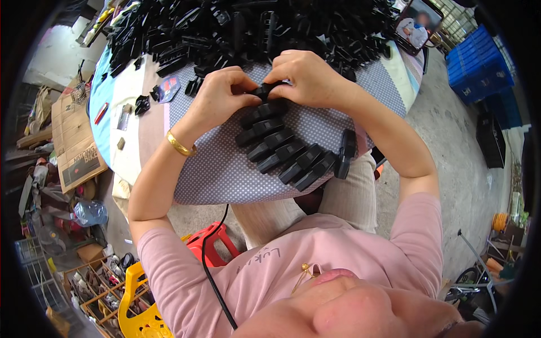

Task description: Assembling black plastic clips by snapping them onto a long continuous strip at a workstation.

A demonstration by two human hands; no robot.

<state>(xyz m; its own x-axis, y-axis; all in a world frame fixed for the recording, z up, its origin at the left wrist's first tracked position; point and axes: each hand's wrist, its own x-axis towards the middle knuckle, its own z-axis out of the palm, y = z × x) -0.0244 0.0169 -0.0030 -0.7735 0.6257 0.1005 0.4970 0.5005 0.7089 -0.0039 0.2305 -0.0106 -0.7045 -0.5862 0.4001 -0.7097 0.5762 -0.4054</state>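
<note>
Between my fingertips is a small black plastic part, held at both ends above the cloth. My left hand pinches its left end with thumb and forefinger. From the other side my right hand grips it, fingers curled. Just below my hands, a curved row of black plastic pieces lies side by side on the patterned tablecloth. One more black piece rests apart at the row's right end. Beyond my hands spreads a large heap of loose black plastic parts. The held part's details are too small to tell.
On the table's left lie a red pocket-sized tool and a few small black pieces. A phone or tablet screen stands at the far right. Blue crates are on the floor at right, cardboard at left.
</note>
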